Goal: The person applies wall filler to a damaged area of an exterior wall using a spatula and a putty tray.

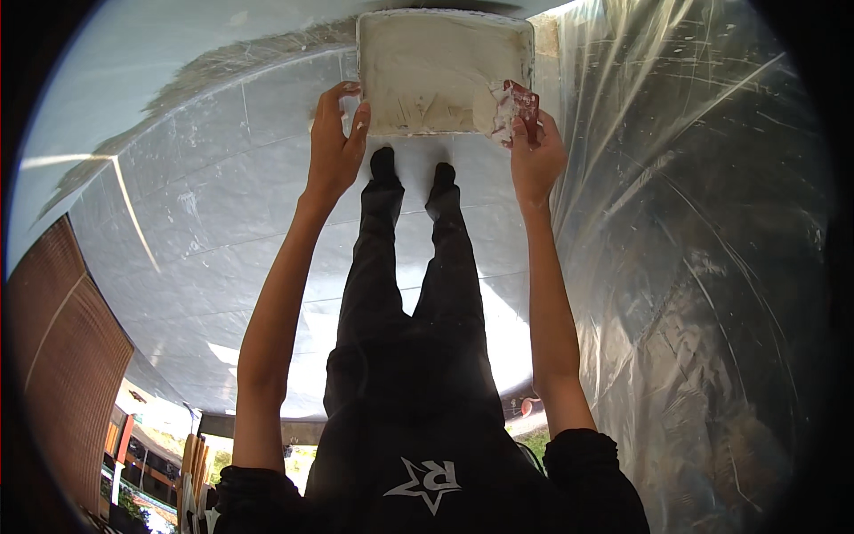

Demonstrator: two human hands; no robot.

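Closest to the camera is the person's dark top and black trousers, legs running out toward feet in dark socks on a pale tiled floor. To the right hangs a wide sheet of clear plastic sheeting, crinkled and glossy; a brick wall curves at the lower left.

Beyond the feet sits a rectangular paint tray, its inside coated with white paint or plaster. The left hand grips the tray's near left corner, fingers curled over the rim with thumb apart. The right hand is at the near right corner, fingers pinched around a small reddish-handled tool smeared white, its blade touching the tray's edge.

Judging from the smeared, mostly spread-out contents, scraping seems well along, though a film remains on the tray bottom.
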